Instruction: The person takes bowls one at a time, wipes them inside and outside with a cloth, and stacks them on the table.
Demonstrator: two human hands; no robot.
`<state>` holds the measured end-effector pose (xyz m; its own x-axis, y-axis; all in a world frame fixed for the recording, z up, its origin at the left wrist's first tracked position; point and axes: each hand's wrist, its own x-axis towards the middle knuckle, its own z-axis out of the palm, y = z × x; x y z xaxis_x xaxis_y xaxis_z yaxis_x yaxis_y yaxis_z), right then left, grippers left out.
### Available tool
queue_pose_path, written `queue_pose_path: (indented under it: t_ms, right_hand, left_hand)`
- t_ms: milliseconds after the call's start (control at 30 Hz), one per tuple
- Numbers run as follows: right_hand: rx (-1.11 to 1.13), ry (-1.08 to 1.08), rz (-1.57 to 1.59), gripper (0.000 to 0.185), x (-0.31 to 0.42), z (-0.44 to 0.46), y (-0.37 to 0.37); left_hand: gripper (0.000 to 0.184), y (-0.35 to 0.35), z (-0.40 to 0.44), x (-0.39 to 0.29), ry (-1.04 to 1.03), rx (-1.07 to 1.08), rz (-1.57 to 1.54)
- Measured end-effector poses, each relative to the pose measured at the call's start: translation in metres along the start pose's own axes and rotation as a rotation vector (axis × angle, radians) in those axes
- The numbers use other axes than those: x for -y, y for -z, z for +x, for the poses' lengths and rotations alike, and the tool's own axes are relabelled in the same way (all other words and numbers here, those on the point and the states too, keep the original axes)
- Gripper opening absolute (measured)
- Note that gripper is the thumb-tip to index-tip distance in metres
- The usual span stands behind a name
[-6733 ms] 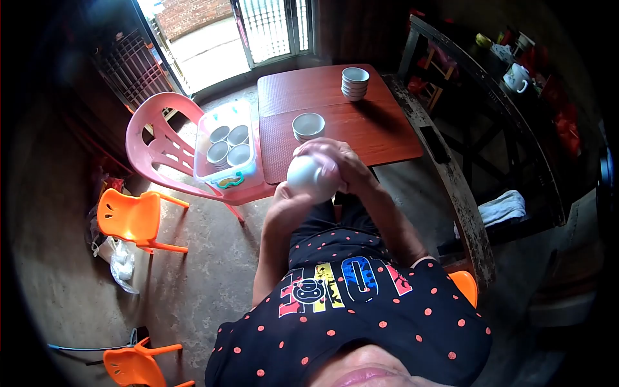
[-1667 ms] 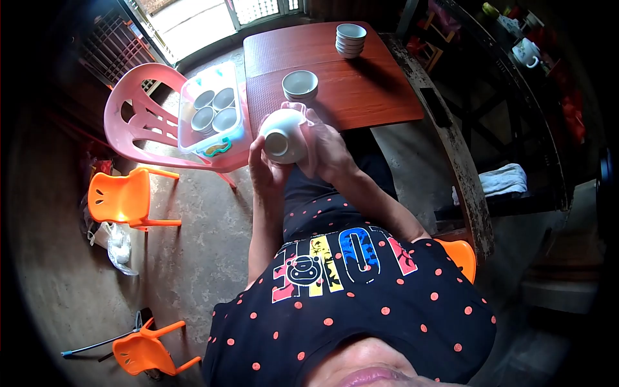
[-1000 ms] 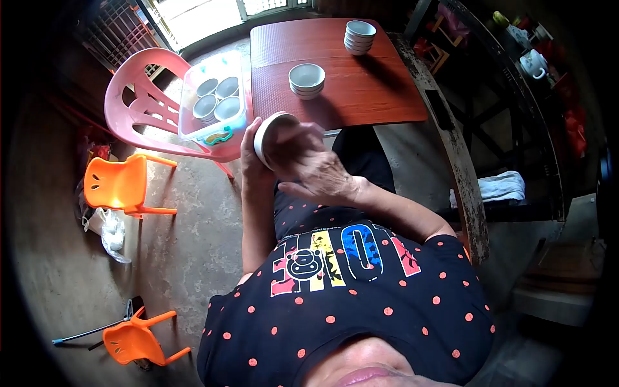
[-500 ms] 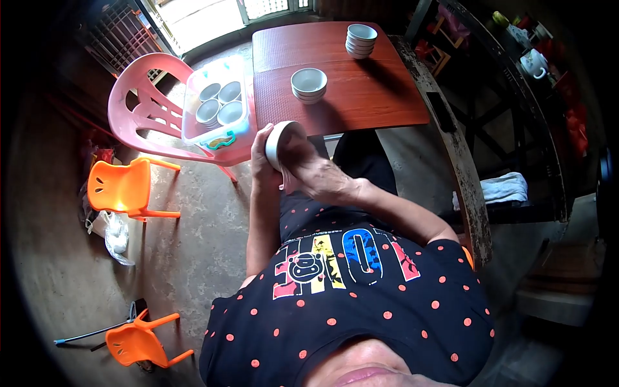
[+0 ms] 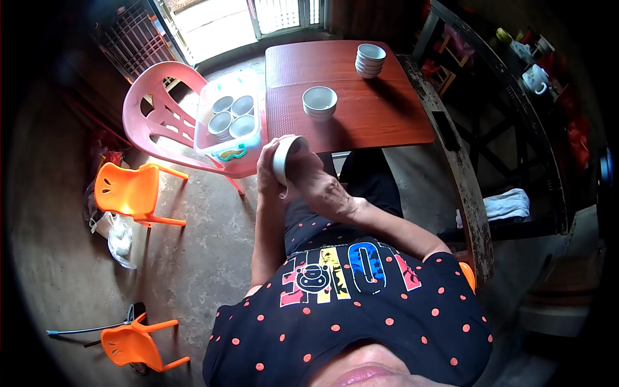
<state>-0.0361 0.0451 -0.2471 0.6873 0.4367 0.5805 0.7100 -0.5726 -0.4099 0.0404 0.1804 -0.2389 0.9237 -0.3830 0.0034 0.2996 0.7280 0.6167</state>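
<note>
My left hand [image 5: 267, 169] is wrapped around the outside of a white bowl [image 5: 280, 161], which is tilted on its side in front of my chest. Into the bowl's mouth reaches my right hand [image 5: 324, 192], its fingertips hidden inside. A thin pinkish strip that looks like cloth [image 5: 284, 193] hangs below the rim beside the right hand. On the red-brown table [image 5: 387, 119] just beyond stands a short stack of white bowls [image 5: 320, 103]. A taller stack of bowls [image 5: 370, 61] is farther back on the right.
A clear plastic box [image 5: 205, 138] with several bowl stacks sits on a pink chair [image 5: 138, 116] left of the table. Orange chairs [image 5: 129, 190] stand on the floor at left. A worn wooden bench [image 5: 467, 193] runs along the right, near a white cloth [image 5: 507, 205].
The camera view has tilted, so the table and box appear lower in the picture. Both hands stay at the tilted bowl, with the right hand still in its mouth.
</note>
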Motion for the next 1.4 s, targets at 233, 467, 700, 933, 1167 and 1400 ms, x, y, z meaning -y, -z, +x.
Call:
queue_pose_path:
  t_ms: [233, 467, 700, 933, 1167, 1400]
  right_hand:
    - [0.069, -0.142, 0.353, 0.028, 0.017, 0.015, 0.020]
    - [0.216, -0.364, 0.973, 0.039, 0.019, 0.014, 0.033]
    - [0.051, 0.101, -0.198, 0.032, 0.006, 0.028, 0.024]
    - [0.210, 0.194, -0.173, 0.038, 0.007, 0.026, 0.035]
    - [0.071, 0.038, -0.044, 0.036, 0.003, 0.025, 0.023]
    - [-0.148, -0.642, 1.500, 0.031, 0.031, 0.042, 0.042]
  left_hand:
    - [0.036, 0.001, -0.007, -0.002, 0.037, -0.068, 0.050]
    - [0.034, -0.008, -0.016, 0.008, -0.228, 0.025, 0.088]
    - [0.028, 0.004, 0.000, 0.002, 0.090, 0.087, -0.253]
    - [0.023, -0.001, -0.004, -0.002, 0.122, -0.073, -0.187]
    - [0.026, -0.004, -0.009, -0.012, 0.043, -0.003, -0.157]
    - [0.044, -0.025, -0.014, 0.016, -0.674, -0.056, 0.697]
